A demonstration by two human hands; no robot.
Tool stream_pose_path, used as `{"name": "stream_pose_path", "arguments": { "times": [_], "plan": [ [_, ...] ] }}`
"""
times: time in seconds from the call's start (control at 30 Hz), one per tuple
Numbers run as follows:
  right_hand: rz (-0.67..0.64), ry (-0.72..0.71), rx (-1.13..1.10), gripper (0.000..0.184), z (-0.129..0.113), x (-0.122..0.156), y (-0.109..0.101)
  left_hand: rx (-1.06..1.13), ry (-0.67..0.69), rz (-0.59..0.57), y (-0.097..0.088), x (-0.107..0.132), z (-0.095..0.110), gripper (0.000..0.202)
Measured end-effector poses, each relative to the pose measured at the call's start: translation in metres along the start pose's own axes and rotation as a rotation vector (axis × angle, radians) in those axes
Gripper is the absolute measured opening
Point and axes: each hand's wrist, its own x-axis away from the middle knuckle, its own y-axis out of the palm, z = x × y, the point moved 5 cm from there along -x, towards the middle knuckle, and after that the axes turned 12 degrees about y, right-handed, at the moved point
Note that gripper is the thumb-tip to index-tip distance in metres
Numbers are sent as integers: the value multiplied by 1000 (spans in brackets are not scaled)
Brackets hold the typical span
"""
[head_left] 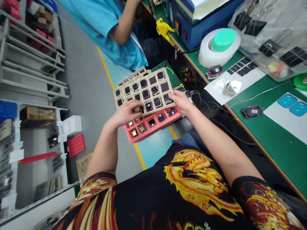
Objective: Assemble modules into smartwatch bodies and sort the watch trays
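A beige compartment tray (132,95) carrying several dark-faced smartwatch bodies sits above a pink tray (144,134), which also holds watch parts, some with bright yellow-edged insides. My left hand (125,114) is at the beige tray's near edge, thumb and fingers closed around a watch case (137,110). At the tray's right end, my right hand (181,101) grips the corner. Its fingertips rest by the edge of a watch (167,98) in the corner compartment; the fingers underneath are hidden. Another beige tray (142,71) shows behind.
A green bench (271,137) at right bears loose watches (252,111), white sheets, a tape roll (203,52) and a blue machine (192,28). Cables hang off its edge. A co-worker in a blue shirt (96,19) is ahead. Shelving (69,166) stands at left.
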Motion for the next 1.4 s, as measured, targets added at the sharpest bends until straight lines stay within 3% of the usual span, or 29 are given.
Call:
{"name": "stream_pose_path", "arguments": {
  "times": [0.1,0.2,0.37,0.57,0.8,1.03,1.17,1.4],
  "plan": [
    [-9,-6,-2,31,-1,1,1,94,-54,90,-2,5,-5,38],
    [-23,5,-9,31,0,1,2,74,-115,96,-1,9,-8,40],
    [-18,-3,2,30,2,-1,-1,-101,-207,66,2,10,-3,34],
    [-12,1,2,29,1,0,0,-455,-165,25,9,7,11,39],
    [-12,6,4,31,-1,1,1,-121,-159,27,-5,18,6,39],
    [-10,10,9,33,1,1,0,-12,-129,-45,-10,19,-15,43],
    [-26,6,-3,31,1,1,0,42,-71,-154,-8,18,-25,45],
    [-29,17,6,33,1,1,0,67,-114,-206,-10,9,-34,44]
  ]
}}
